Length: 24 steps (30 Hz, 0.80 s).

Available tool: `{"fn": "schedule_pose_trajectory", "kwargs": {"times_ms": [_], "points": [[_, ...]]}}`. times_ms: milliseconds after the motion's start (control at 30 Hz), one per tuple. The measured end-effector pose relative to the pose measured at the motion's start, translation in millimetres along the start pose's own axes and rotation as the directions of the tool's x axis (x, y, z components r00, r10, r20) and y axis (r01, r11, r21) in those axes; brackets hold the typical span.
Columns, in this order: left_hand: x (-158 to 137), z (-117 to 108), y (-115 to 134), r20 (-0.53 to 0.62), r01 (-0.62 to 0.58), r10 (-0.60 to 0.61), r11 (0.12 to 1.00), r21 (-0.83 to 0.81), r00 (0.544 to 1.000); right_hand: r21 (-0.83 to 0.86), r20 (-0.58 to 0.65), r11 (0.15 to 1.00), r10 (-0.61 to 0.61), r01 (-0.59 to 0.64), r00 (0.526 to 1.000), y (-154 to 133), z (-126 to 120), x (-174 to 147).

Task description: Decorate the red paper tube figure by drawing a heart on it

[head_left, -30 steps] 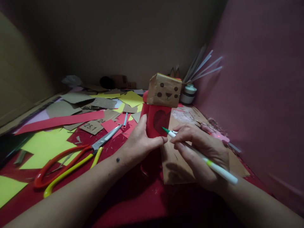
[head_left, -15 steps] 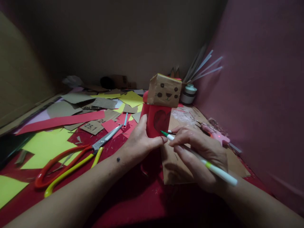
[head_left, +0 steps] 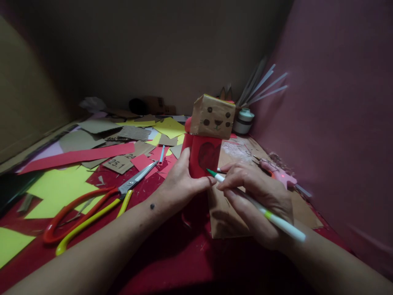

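Observation:
Upright in the middle is a paper figure with a red body (head_left: 196, 157) and a boxy brown head (head_left: 216, 116) that has dark spots, a nose and a small mouth drawn on it. My left hand (head_left: 184, 178) is closed round the lower body, thumb across its front. A dark heart (head_left: 209, 155) is coloured on the red paper. In my right hand (head_left: 258, 198) is a white felt-tip pen (head_left: 281, 225) with a green tip, which meets or nearly meets the heart's lower edge. The fingers of my left hand behind the body are hidden.
Large scissors (head_left: 125, 188) with red and yellow handles lie at left among yellow paper (head_left: 61, 188), a red strip (head_left: 82, 156) and cardboard scraps (head_left: 118, 164). A pink glue gun (head_left: 278, 172) rests at right, near a white jar (head_left: 244, 121) and glue sticks (head_left: 264, 88). Brown cardboard (head_left: 227, 223) lies under my right hand.
Almost nothing differs. The pen's tip and my right hand have shifted very slightly left; the hold on the figure stays the same.

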<state>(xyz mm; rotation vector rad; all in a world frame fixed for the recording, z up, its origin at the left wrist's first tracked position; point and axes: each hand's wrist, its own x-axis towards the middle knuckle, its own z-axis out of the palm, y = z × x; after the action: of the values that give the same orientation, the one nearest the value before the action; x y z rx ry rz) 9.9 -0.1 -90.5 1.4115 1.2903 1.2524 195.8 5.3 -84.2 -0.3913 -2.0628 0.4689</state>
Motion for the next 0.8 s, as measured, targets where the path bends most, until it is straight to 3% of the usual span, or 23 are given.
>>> {"fn": "schedule_pose_trajectory", "kwargs": {"times_ms": [233,433,633,800], "points": [[-2.4,-0.1,4.1,-0.018,0.027,-0.026,0.999,0.022,0.999,-0.021,-0.006,0.999,0.036,-0.036,0.999,1.6,-1.8,-3.0],[-1.3,1.0,5.0,-0.004,0.016,-0.016,0.999,-0.041,1.000,0.019,0.021,1.000,-0.012,0.012,1.000,0.7,-1.1,0.5],[0.5,2.0,1.5,-0.018,0.040,-0.040,0.999,0.001,0.999,-0.041,0.005,0.998,0.051,-0.050,0.999,0.6,-3.1,-3.2],[-1.5,-0.8,1.0,-0.001,0.024,-0.024,1.000,0.020,1.000,0.020,-0.009,0.998,0.060,-0.060,0.998,0.8,-2.5,-4.5]]}}
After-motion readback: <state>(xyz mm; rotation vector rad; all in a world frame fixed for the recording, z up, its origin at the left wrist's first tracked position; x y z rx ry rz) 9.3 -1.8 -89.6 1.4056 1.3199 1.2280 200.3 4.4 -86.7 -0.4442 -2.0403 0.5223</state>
